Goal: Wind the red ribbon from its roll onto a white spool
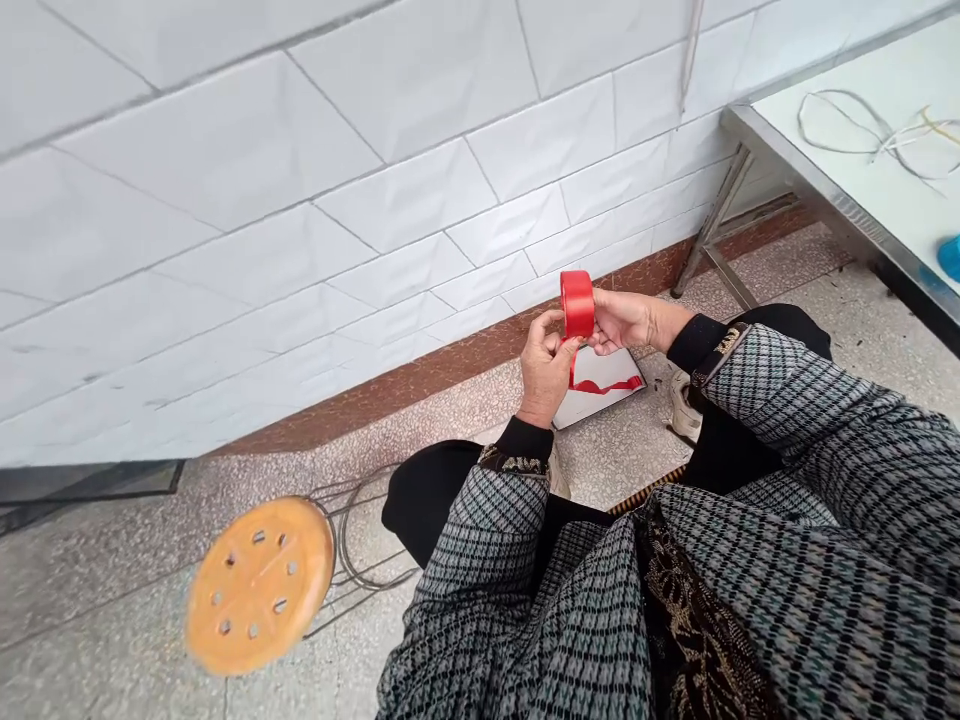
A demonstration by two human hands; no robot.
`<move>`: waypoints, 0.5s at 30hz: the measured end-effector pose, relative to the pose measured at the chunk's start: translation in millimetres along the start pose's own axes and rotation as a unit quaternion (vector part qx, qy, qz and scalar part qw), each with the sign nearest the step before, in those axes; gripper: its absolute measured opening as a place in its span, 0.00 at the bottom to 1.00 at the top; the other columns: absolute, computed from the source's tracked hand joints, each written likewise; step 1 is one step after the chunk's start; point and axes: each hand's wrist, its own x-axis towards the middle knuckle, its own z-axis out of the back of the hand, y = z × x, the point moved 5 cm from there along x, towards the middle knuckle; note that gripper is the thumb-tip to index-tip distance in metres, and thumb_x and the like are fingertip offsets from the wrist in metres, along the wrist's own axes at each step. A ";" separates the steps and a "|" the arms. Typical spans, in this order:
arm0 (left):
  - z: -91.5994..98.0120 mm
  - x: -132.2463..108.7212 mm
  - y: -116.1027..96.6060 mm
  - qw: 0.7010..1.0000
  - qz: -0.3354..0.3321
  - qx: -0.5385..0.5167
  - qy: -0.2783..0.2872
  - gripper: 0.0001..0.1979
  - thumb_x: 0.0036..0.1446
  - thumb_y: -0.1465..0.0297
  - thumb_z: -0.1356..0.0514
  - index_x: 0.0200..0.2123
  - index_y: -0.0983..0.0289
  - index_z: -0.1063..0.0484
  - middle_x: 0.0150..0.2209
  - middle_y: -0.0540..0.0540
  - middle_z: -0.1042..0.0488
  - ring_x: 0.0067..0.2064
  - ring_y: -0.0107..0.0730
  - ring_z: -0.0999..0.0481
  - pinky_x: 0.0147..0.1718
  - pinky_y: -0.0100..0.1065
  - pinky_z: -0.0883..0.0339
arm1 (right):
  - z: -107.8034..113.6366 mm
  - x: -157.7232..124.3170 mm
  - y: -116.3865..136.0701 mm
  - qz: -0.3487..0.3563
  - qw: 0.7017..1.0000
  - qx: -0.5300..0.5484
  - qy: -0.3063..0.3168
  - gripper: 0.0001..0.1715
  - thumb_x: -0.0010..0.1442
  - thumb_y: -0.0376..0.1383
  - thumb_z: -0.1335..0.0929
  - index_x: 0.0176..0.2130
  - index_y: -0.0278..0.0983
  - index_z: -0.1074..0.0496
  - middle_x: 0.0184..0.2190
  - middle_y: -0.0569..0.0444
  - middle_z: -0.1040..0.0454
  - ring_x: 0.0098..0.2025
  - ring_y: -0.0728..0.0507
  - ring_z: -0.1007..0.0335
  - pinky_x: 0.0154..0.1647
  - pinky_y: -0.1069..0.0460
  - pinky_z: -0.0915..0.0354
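Note:
A roll of red ribbon (577, 303) is held up in front of my knees, between both hands. My right hand (628, 318) grips it from the right, with the fingers partly behind and under it. My left hand (545, 368) is closed at the roll's lower left edge, thumb and fingers pinching the ribbon there. From beneath the hands a loose strip of red ribbon (589, 387) hangs down and runs right across a white board (596, 408) on the floor. The strip's end looks curled near the board's right edge.
An orange round stool (259, 585) with holes in its seat and thin metal legs stands at lower left. At upper right is a metal-edged table (780, 130) bearing pale loose cords (889, 140) and a blue object (949, 258). A white tiled wall (420, 190) rises ahead.

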 end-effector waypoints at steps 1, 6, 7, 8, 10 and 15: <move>-1.6 0.6 1.3 1.000 0.011 -0.019 -0.004 0.18 0.56 0.80 0.26 0.48 0.59 0.20 0.20 0.39 0.40 0.21 0.22 0.41 0.24 0.26 0.44 | 1.5 -0.5 0.6 0.001 1.000 -0.001 -0.002 0.18 0.80 0.47 0.29 0.39 0.39 0.21 0.25 0.54 0.24 0.23 0.47 0.35 0.27 0.55 0.27; -6.7 3.5 4.2 0.997 0.034 -0.073 -0.007 0.20 0.54 0.84 0.25 0.46 0.60 0.20 0.21 0.39 0.42 0.20 0.21 0.42 0.21 0.26 0.48 | 8.1 -0.2 2.9 0.001 1.000 -0.009 -0.003 0.19 0.78 0.49 0.27 0.38 0.40 0.23 0.25 0.54 0.24 0.24 0.46 0.34 0.26 0.55 0.29; -6.7 3.7 3.9 0.997 0.030 -0.073 -0.008 0.20 0.54 0.84 0.25 0.46 0.60 0.20 0.21 0.39 0.42 0.20 0.20 0.43 0.21 0.26 0.49 | 8.4 -0.4 3.4 0.001 1.000 -0.009 -0.003 0.19 0.78 0.49 0.27 0.38 0.40 0.23 0.26 0.54 0.24 0.24 0.47 0.34 0.26 0.55 0.28; -7.0 3.6 3.4 0.997 0.025 -0.069 -0.007 0.20 0.54 0.84 0.25 0.46 0.60 0.20 0.20 0.39 0.41 0.20 0.20 0.43 0.21 0.26 0.49 | 8.2 -0.9 3.9 0.002 1.000 -0.008 -0.004 0.19 0.77 0.49 0.27 0.38 0.40 0.23 0.26 0.54 0.23 0.24 0.47 0.34 0.26 0.54 0.28; -8.2 3.1 2.3 0.998 0.011 -0.061 0.001 0.19 0.55 0.83 0.25 0.46 0.60 0.20 0.19 0.39 0.40 0.19 0.21 0.42 0.21 0.26 0.48 | 6.3 -2.9 4.7 0.000 1.000 -0.001 -0.005 0.19 0.77 0.48 0.26 0.37 0.40 0.23 0.27 0.54 0.22 0.24 0.47 0.34 0.27 0.54 0.28; -12.2 0.9 1.6 0.996 -0.010 -0.084 0.009 0.18 0.58 0.78 0.26 0.49 0.59 0.22 0.22 0.42 0.32 0.23 0.29 0.27 0.27 0.30 0.31 | -0.7 -7.7 5.9 0.003 1.000 0.028 -0.002 0.19 0.80 0.47 0.29 0.37 0.41 0.25 0.24 0.56 0.26 0.23 0.47 0.38 0.25 0.54 0.29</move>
